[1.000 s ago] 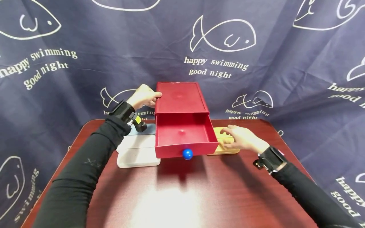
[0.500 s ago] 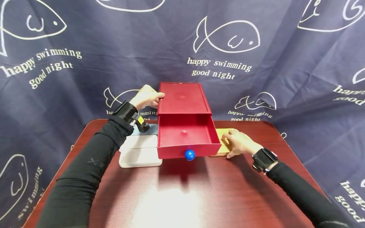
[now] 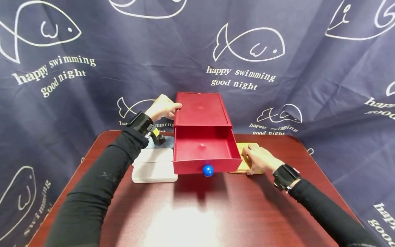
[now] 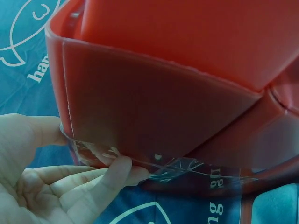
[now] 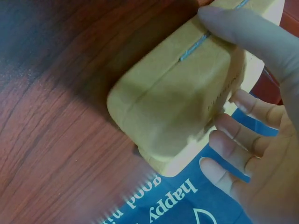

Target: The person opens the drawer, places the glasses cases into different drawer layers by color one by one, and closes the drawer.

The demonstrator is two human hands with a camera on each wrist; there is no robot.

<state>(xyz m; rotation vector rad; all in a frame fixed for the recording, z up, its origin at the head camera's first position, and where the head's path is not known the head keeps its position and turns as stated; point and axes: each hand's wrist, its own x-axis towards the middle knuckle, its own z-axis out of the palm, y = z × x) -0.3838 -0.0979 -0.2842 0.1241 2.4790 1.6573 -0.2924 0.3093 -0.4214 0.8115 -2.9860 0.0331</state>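
A red drawer box (image 3: pixel 200 109) is at the middle of the head view, its drawer (image 3: pixel 205 164) pulled out toward me and a blue ball knob (image 3: pixel 208 170) on the front. My left hand (image 3: pixel 165 107) grips the box's back left edge. In the left wrist view its thumb and fingers pinch the box rim (image 4: pixel 100 151), where clear film shows. At the right, my right hand (image 3: pixel 260 158) holds a yellow case (image 3: pixel 243 164). The right wrist view shows the thumb (image 5: pixel 229 25) on one long side of this case (image 5: pixel 163 102), with curled fingers along the opposite side.
White cases (image 3: pixel 154 171) and a blue one (image 3: pixel 168 141) lie left of the box, partly hidden by it. All stand on a reddish wooden table (image 3: pixel 247 212). Behind hangs a dark blue curtain (image 3: pixel 185 51) printed with fish. A shadow falls beneath the drawer.
My right hand has come down from above the yellow case and taken hold of it. The left hand stays on the box. The whole head view has shifted slightly.
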